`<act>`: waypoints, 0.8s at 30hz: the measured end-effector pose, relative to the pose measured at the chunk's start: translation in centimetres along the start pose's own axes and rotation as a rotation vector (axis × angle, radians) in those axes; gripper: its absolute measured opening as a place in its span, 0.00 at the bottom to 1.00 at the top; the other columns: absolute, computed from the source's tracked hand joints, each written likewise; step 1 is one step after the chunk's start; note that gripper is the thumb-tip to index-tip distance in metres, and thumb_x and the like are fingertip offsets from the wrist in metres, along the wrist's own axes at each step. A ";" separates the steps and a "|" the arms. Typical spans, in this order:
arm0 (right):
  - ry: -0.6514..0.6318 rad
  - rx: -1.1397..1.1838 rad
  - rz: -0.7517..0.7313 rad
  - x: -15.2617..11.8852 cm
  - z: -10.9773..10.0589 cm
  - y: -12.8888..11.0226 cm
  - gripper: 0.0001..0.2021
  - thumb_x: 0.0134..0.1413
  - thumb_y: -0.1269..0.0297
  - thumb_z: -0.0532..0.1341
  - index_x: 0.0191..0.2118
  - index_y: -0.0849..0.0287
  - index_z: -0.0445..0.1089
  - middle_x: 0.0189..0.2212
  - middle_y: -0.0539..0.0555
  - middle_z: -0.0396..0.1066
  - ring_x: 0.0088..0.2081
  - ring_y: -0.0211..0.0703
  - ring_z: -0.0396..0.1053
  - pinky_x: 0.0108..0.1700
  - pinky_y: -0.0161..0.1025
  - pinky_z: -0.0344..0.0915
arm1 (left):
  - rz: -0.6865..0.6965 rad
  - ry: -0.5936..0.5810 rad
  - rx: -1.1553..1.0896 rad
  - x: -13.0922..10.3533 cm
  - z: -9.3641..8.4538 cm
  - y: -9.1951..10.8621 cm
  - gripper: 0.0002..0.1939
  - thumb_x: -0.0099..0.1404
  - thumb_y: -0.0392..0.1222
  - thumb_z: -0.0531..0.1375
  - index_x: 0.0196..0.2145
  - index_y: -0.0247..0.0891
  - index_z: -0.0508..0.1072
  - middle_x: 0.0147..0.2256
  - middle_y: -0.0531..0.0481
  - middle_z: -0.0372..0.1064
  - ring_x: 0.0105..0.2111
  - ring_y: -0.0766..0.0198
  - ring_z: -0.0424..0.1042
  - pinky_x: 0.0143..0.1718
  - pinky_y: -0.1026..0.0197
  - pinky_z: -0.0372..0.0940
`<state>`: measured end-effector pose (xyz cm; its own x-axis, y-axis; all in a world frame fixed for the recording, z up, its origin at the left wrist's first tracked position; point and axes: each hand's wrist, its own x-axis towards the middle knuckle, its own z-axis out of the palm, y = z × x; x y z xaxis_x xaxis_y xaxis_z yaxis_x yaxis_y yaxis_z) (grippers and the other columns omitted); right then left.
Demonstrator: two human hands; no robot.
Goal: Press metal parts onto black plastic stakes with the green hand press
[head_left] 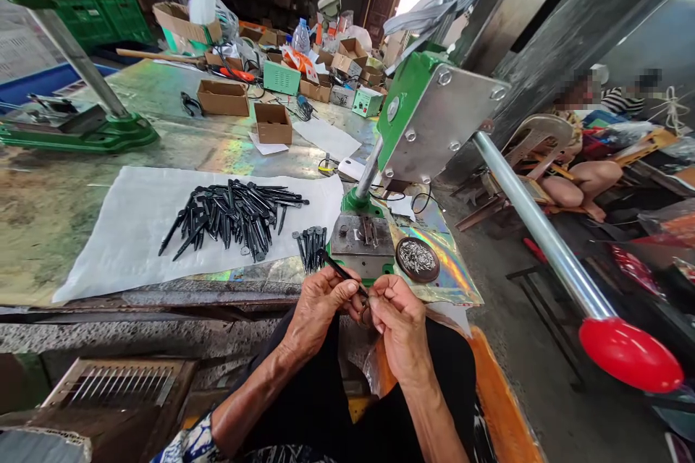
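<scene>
A slim black piece (341,269) is pinched in my left hand (327,304), angled up to the left. The fingertips of my right hand (399,315) are pressed together at its lower end; what they hold is too small to make out. Just beyond my hands stands a green hand press (363,239) with a metal fixture on its base. To its left is a small bunch of black pieces (311,247), and farther left a large pile of them (233,215) on a white sheet (122,231). A round dish (400,255) of small silvery parts sits right of the press.
The press lever with a red knob (630,353) reaches out at the right. Small cardboard boxes (273,123) and clutter fill the back of the table. Another green press (122,132) stands at the left. People sit at the far right. An orange surface (502,391) is beside my leg.
</scene>
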<state>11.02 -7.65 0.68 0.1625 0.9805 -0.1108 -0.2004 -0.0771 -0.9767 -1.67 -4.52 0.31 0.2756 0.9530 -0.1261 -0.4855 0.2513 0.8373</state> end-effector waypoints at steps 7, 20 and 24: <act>0.096 0.037 0.079 2.9 0.4 0.6 0.13 0.39 0.61 0.67 0.31 0.58 0.64 0.20 0.47 0.65 0.18 0.32 0.54 0.20 0.31 0.47 | 0.094 -0.013 0.214 2.3 -0.1 0.2 0.11 0.56 0.46 0.64 0.30 0.35 0.71 0.23 0.51 0.69 0.23 0.66 0.70 0.23 0.66 0.66; 0.192 0.182 0.064 5.3 -1.7 -1.0 0.16 0.30 0.62 0.70 0.30 0.61 0.69 0.25 0.53 0.70 0.23 0.34 0.59 0.21 0.28 0.52 | 0.192 -0.006 0.385 10.6 -1.1 -1.0 0.10 0.56 0.46 0.57 0.31 0.37 0.65 0.24 0.55 0.67 0.18 0.71 0.65 0.18 0.69 0.60; 0.167 0.235 0.007 3.6 -5.3 -6.0 0.14 0.32 0.63 0.73 0.29 0.62 0.73 0.28 0.54 0.69 0.26 0.32 0.59 0.22 0.26 0.54 | 0.220 -0.008 0.539 13.1 -1.1 -0.6 0.06 0.57 0.42 0.54 0.30 0.38 0.65 0.21 0.56 0.64 0.17 0.70 0.64 0.18 0.69 0.59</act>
<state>17.93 -4.57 5.12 0.3135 0.9350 -0.1656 -0.4178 -0.0208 -0.9083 1.34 7.97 -2.45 0.2235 0.9711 0.0837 -0.0420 -0.0762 0.9962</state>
